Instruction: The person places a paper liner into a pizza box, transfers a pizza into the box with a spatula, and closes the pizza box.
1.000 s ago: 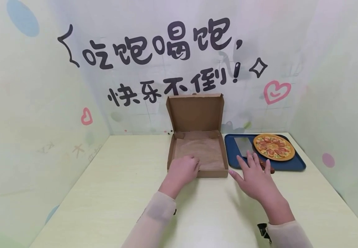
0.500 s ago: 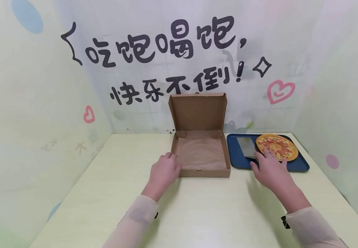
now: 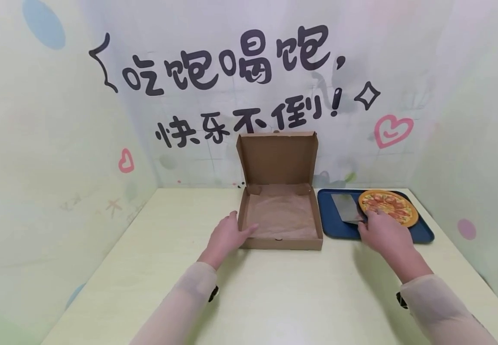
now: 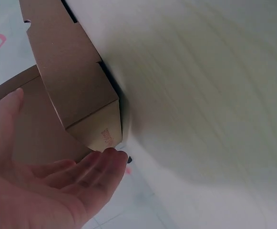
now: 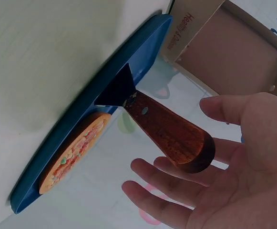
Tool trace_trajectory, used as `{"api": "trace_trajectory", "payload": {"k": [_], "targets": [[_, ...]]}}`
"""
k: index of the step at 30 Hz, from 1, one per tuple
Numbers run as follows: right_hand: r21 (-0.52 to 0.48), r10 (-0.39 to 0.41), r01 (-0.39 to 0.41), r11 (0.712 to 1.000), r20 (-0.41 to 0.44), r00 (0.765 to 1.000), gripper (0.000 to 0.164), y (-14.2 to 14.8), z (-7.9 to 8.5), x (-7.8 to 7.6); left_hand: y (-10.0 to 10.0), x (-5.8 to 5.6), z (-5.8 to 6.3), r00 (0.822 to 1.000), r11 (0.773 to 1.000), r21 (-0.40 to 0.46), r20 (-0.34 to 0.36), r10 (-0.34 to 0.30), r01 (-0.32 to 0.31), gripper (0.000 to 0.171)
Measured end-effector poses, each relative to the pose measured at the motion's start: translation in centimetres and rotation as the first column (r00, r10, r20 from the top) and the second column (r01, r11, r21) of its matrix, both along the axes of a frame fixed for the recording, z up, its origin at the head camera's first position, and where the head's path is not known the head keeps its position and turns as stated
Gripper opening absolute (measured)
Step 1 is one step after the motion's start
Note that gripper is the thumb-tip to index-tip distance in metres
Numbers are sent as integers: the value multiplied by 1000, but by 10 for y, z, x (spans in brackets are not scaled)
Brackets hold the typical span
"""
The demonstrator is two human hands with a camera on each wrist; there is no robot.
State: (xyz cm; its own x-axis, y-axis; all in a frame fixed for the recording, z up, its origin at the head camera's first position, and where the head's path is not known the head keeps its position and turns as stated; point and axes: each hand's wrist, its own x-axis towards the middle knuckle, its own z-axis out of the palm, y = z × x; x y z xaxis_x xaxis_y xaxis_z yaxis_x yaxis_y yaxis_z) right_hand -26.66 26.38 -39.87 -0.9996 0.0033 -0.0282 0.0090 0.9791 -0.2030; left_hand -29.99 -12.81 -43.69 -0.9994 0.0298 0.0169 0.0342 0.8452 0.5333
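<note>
An open cardboard pizza box (image 3: 282,244) lined with brown paper stands on the table, its lid raised. My left hand (image 3: 227,235) is at the box's left wall, thumb over the inside and fingers outside near the corner. The left wrist view shows those fingers fairly straight beside the box. On the blue tray (image 3: 332,231) at the right lie a spatula (image 3: 346,208) and a pizza (image 3: 393,207). My right hand (image 3: 384,233) is around the spatula's wooden handle (image 5: 171,131). In the right wrist view its thumb is apart from the handle and its fingers are spread.
The tray stands just right of the box, near the right side wall. Behind both, a printed wall (image 3: 214,96) rises at the table's (image 3: 292,297) back edge. The raised lid (image 3: 278,160) stands in front of that wall.
My left hand has moved from the box's front edge to its left wall, with the thumb spread. My right hand has moved right, over the spatula's handle. Box, tray and pizza stay put.
</note>
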Motion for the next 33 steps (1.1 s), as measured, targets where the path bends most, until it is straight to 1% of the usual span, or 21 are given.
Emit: {"api": "trace_trajectory", "payload": {"k": [3, 7, 9, 12, 14, 16, 19, 21, 24, 27, 31, 33], "targets": [[1, -9, 9, 1000, 49, 999, 63, 1, -1, -5, 3, -6, -1, 1000, 1000, -4, 13, -2, 2, 102], [4, -20, 19, 1000, 99, 995, 69, 1, -5, -8, 7, -9, -3, 999, 1000, -2, 35, -17, 17, 107], [1, -19, 19, 1000, 108, 994, 67, 0, -7, -9, 9, -9, -3, 998, 1000, 2, 57, -23, 23, 113], [-4, -16, 16, 1000, 116, 993, 61, 0, -10, -9, 12, -9, -2, 994, 1000, -16, 111, -16, 18, 128], [-12, -16, 18, 1000, 118, 993, 56, 0, -11, -10, 14, -10, 0, 990, 999, -50, 144, -9, 16, 138], [-19, -18, 20, 1000, 120, 993, 52, 1, -12, -11, 17, -11, 1, 985, 995, -99, 172, -6, 24, 143], [-23, -13, 16, 1000, 118, 993, 47, 2, -13, -12, 20, -14, 1, 980, 988, -150, 201, -10, 41, 145], [-25, -5, 8, 1000, 116, 993, 43, 3, -14, -12, 22, -14, 0, 974, 985, -163, 227, -15, 53, 144], [-26, 9, -6, 1000, 116, 993, 36, 4, -17, -12, 23, -15, -2, 961, 988, -144, 275, -22, 63, 144], [-29, 8, -4, 1000, 118, 993, 32, 3, -16, -12, 22, -15, -4, 950, 990, -120, 309, -35, 75, 144], [-34, 0, 4, 999, 131, 991, 29, 2, -14, -11, 22, -22, -7, 934, 989, -118, 355, -46, 93, 143], [-33, -4, 8, 999, 140, 990, 28, 3, -12, -10, 22, -25, -7, 929, 989, -111, 366, -50, 98, 144]]}}
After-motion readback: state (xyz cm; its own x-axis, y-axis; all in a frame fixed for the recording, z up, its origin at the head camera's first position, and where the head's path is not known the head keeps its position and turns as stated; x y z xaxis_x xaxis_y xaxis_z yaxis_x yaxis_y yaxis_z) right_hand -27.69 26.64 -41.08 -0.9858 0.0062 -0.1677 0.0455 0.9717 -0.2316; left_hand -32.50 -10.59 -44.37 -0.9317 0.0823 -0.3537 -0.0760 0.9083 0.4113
